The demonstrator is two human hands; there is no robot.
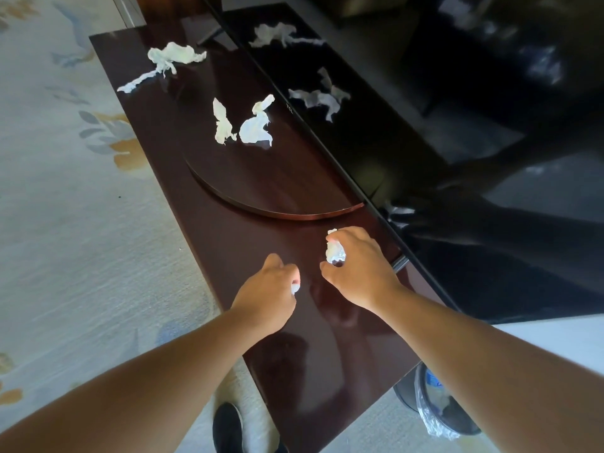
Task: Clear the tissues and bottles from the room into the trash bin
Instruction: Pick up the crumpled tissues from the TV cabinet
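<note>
Head view, listed near to far.

1. One black shoe (pixel 227 426) on the pale patterned carpet (pixel 65 191), at the bottom edge.
2. One round dark trash bin (pixel 438 416) with a clear plastic liner. It stands on the floor by the near right end of the glossy dark-red cabinet top (pixel 327 354). I make out what looks like one clear plastic bottle (pixel 433 385) inside.
3. My left hand (pixel 268 295), low over the top, fingers curled round a small white tissue wad (pixel 295 288).
4. My right hand (pixel 359 266), just beside it, gripping a crumpled white tissue (pixel 335 250) between thumb and fingers.
5. One raised half-round wooden board (pixel 261 178) on the top. It bears a narrow white tissue (pixel 223 124) and a broader white tissue (pixel 256 125), just beside each other.
6. One large crumpled tissue with a twisted tail (pixel 170 58) at the far end. I cannot tell whether it is one piece or two.
7. One black television screen (pixel 376 142) along the right, mirroring the tissues.

Count: five tissues, two in hand and three left to clear. No bottle shows on the top.

Progress, as I judge it: roughly midway. The held pair has yet to reach the bin, and I cannot tell whether any tissues lie in it.
</note>
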